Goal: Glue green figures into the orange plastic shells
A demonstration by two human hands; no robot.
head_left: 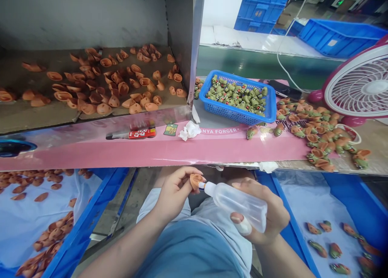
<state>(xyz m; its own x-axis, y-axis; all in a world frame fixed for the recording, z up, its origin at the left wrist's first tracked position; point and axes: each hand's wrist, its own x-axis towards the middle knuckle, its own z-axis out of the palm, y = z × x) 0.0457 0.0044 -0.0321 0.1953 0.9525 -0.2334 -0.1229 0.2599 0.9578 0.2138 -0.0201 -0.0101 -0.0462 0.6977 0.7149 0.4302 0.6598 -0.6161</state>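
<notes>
My left hand (174,191) pinches a small orange shell-shaped piece (196,180) between its fingertips, over my lap. My right hand (266,217) is wrapped round a clear plastic squeeze bottle (236,203). The bottle's white nozzle touches the orange piece. Both hands sit below the front edge of a pink work board (182,148).
Many orange pieces (115,86) lie on a cardboard shelf at upper left. A blue basket (271,108) holds green figures. More orange and green pieces (321,136) lie at right beside a pink fan (360,86). Blue bins (91,217) flank my knees. A glue tube (136,134) lies on the board.
</notes>
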